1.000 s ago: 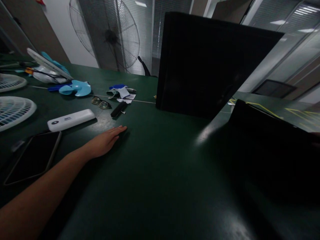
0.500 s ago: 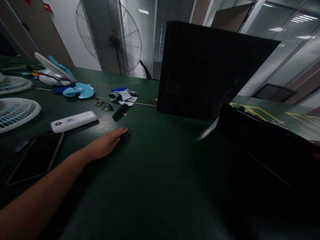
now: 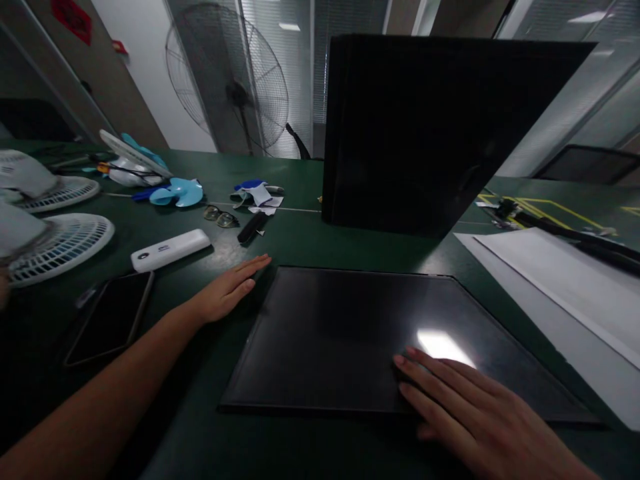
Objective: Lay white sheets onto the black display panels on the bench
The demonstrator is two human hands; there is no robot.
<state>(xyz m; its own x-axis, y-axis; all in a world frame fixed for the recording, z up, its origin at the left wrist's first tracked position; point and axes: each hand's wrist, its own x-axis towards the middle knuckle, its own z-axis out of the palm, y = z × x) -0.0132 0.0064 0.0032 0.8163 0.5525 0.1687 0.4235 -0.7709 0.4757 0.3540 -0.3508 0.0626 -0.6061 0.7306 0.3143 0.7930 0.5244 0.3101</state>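
Observation:
A flat black panel (image 3: 345,333) with a glossy face lies on the green table (image 3: 300,250), a lamp's reflection on its right half. My right hand (image 3: 465,407) rests over its near right part, fingers stretched out and holding nothing. Just beyond the panel's left edge, my left hand (image 3: 227,290) lies on the table with its fingers extended. White sheets (image 3: 560,287) are to the right of the panel. Behind it a large black board or screen (image 3: 430,133) stands upright.
At the left are a phone (image 3: 110,317), a white device (image 3: 171,249) and white fan grilles (image 3: 65,247). Farther back lie glasses (image 3: 220,217), a black object (image 3: 253,227), cloth scraps (image 3: 257,195) and a blue fan blade (image 3: 177,192).
The dark panel that was tilted up at the right now lies flat between my hands. My right hand has come into clear view over it. White sheets now show at the right.

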